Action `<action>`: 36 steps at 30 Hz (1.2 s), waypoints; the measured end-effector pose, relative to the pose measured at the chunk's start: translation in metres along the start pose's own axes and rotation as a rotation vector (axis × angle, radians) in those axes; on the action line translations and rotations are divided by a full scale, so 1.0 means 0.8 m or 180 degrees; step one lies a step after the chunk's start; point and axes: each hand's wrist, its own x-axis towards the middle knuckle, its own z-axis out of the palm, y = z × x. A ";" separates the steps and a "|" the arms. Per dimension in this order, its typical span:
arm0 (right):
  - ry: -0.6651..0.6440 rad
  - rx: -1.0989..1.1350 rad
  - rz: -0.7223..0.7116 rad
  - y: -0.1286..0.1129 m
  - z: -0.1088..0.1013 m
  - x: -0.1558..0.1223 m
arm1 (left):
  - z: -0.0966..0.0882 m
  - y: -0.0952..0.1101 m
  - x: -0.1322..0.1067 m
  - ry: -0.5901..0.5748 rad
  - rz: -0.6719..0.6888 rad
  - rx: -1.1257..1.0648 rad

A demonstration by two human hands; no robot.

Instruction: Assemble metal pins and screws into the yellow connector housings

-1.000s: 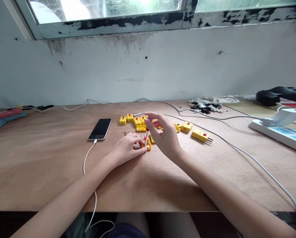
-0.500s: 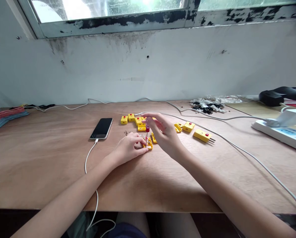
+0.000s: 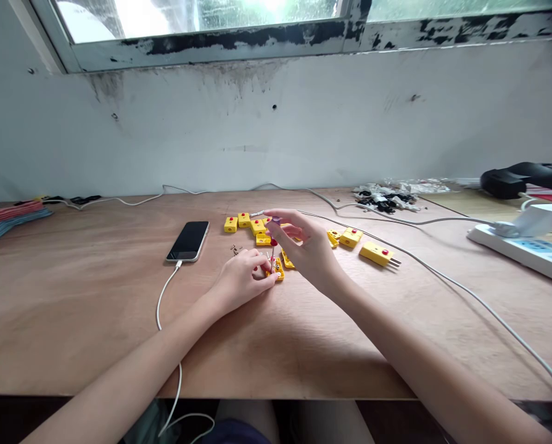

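Observation:
My right hand (image 3: 306,243) is closed round the handle of a small screwdriver (image 3: 272,256), its purple-red grip pinched by the fingers. The shaft points down, nearly upright, into an opened yellow plug housing (image 3: 278,269) on the table. My left hand (image 3: 245,274) lies low beside that housing and pinches its left side between thumb and fingers. Another yellow half-shell (image 3: 287,259) rests just right of it, partly behind my right hand. Behind the hands are several yellow plug pieces with red dots (image 3: 257,226). A few small screws (image 3: 235,250) lie near my left fingers.
A phone (image 3: 187,241) with a white cable (image 3: 158,308) lies to the left. On the right are a yellow plug with metal pins (image 3: 376,253), another yellow piece (image 3: 351,236) and a white power strip (image 3: 520,250). Black and white small parts (image 3: 387,198) are heaped by the wall.
My right fingers have shifted slightly on the screwdriver's handle, covering more of it. My left hand stays at the housing, and the screwdriver still stands in it.

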 end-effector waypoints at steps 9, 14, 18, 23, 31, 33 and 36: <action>0.0220 -0.0485 -0.0185 0.001 -0.001 0.002 | -0.005 0.006 0.000 -0.0139 -0.0199 -0.0190; 0.0061 -0.0584 -0.0317 0.000 -0.001 -0.001 | -0.005 0.005 0.001 -0.0165 -0.0230 -0.0230; -0.0264 -0.0093 -0.0192 -0.001 -0.001 -0.003 | -0.005 0.005 0.002 -0.0145 -0.0200 -0.0227; 0.0272 -0.0477 -0.0210 0.002 0.003 -0.002 | -0.008 0.005 0.002 -0.0232 -0.0207 -0.0262; -0.0012 -0.0780 -0.0487 0.003 -0.001 -0.006 | -0.010 0.005 0.002 -0.0268 -0.0188 -0.0247; -0.0185 -0.0540 -0.0445 0.001 -0.003 -0.006 | -0.010 0.006 0.001 -0.0264 -0.0185 -0.0179; -0.0314 -0.0123 -0.0259 -0.001 -0.002 -0.005 | -0.010 0.006 0.001 -0.0236 -0.0176 -0.0125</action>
